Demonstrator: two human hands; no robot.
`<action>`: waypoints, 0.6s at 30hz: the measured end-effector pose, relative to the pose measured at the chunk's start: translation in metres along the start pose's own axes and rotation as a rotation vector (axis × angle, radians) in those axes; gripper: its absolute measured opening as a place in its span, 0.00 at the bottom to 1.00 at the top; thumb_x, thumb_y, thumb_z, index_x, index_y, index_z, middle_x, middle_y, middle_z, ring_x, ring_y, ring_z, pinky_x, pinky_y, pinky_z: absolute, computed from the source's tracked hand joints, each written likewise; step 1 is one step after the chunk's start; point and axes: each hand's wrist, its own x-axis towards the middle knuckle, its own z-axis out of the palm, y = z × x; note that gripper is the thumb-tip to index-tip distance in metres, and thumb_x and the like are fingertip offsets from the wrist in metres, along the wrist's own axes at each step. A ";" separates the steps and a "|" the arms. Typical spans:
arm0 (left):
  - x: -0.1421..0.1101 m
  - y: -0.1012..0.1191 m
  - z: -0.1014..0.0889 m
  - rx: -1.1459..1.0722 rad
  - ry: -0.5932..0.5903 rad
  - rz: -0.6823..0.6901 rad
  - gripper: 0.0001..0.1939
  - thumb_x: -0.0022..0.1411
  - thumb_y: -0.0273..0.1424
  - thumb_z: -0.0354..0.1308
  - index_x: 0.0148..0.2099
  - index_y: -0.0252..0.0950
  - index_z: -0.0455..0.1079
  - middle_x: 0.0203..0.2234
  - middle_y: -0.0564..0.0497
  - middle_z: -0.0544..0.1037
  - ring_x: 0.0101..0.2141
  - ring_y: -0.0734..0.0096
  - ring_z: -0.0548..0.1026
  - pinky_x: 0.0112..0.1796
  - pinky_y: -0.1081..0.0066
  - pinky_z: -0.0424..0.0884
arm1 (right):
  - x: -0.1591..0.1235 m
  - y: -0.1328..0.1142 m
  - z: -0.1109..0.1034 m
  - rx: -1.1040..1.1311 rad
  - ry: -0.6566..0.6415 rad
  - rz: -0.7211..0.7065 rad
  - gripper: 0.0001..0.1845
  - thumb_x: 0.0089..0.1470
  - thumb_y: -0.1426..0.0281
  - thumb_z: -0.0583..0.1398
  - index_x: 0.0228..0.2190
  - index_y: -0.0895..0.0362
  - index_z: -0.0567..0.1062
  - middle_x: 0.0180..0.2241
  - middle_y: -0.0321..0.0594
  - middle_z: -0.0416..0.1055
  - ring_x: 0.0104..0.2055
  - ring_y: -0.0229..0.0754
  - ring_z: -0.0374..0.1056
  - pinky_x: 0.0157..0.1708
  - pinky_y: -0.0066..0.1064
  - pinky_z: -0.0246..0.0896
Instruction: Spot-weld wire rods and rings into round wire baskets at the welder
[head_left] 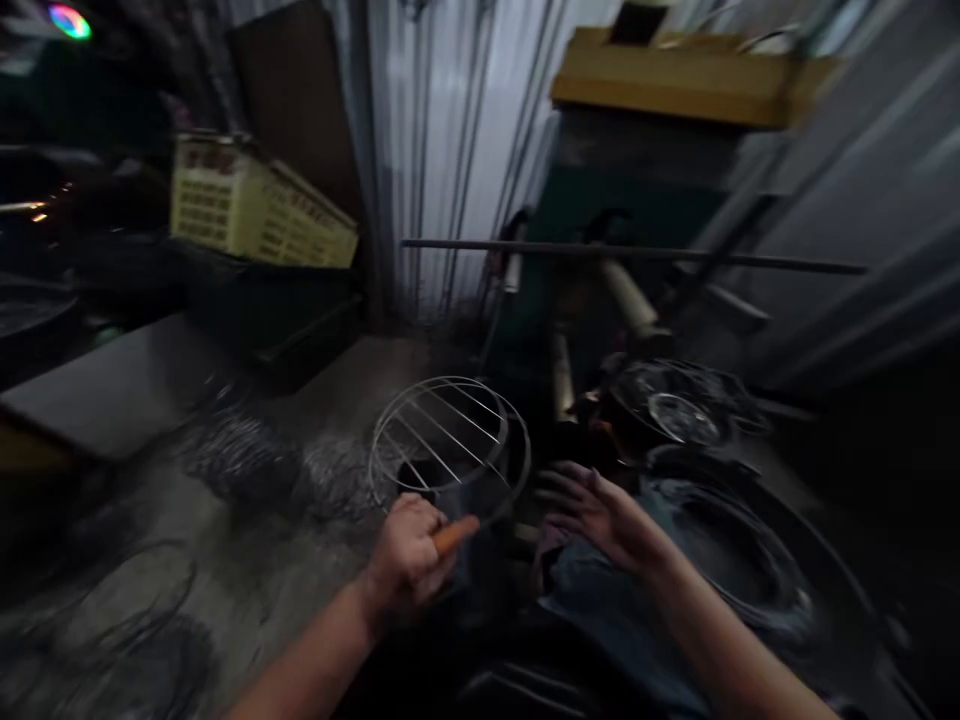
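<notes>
My left hand (409,560) is closed around an orange handle (454,536). Just above that hand, a round wire rack (448,440) made of two rings and parallel bars is tilted in the air. Whether the handle joins the rack I cannot tell. My right hand (592,510) hovers to the right of the rack with its fingers spread and nothing in it, above dark blue cloth on my lap (600,610).
Coils of wire (247,455) lie on the grey floor at left. A green machine (630,220) with a long horizontal bar (637,255) stands ahead. A yellow crate (255,205) sits at back left, dark round wire parts (675,410) at right.
</notes>
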 end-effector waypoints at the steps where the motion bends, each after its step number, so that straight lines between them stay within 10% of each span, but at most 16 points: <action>1: 0.011 0.015 0.005 -0.017 -0.094 0.146 0.16 0.61 0.29 0.52 0.51 0.40 0.73 0.22 0.50 0.72 0.26 0.70 0.70 0.35 0.65 0.68 | -0.001 -0.004 0.000 0.121 -0.058 0.046 0.22 0.46 0.57 0.67 0.39 0.56 0.71 0.41 0.47 0.72 0.34 0.45 0.72 0.30 0.36 0.68; 5: 0.037 0.044 0.006 -0.148 -0.480 0.254 0.23 0.58 0.29 0.57 0.56 0.50 0.68 0.45 0.45 0.76 0.44 0.61 0.74 0.44 0.62 0.71 | 0.005 -0.017 -0.017 0.345 -0.066 -0.093 0.16 0.44 0.66 0.68 0.35 0.56 0.70 0.25 0.31 0.70 0.12 0.24 0.49 0.13 0.19 0.46; 9: 0.062 0.036 -0.017 -0.448 -0.774 -0.097 0.22 0.56 0.34 0.61 0.53 0.56 0.71 0.51 0.52 0.74 0.48 0.59 0.74 0.47 0.64 0.72 | -0.006 -0.018 -0.054 0.249 -0.077 -0.080 0.21 0.44 0.61 0.67 0.39 0.57 0.71 0.18 0.29 0.68 0.08 0.25 0.45 0.10 0.19 0.40; 14: 0.107 -0.006 0.022 -0.339 -0.428 -0.534 0.43 0.44 0.42 0.66 0.64 0.45 0.59 0.60 0.47 0.64 0.60 0.49 0.59 0.58 0.51 0.56 | -0.021 -0.013 -0.077 0.121 -0.204 0.004 0.20 0.37 0.62 0.69 0.30 0.64 0.74 0.16 0.35 0.68 0.11 0.32 0.59 0.08 0.18 0.41; 18: 0.131 -0.022 0.079 -0.606 -0.419 -0.762 0.60 0.35 0.41 0.70 0.68 0.43 0.45 0.59 0.43 0.64 0.56 0.47 0.65 0.53 0.54 0.65 | -0.018 -0.008 -0.090 0.228 -0.350 0.013 0.22 0.34 0.60 0.69 0.28 0.65 0.75 0.14 0.35 0.67 0.11 0.32 0.58 0.08 0.19 0.42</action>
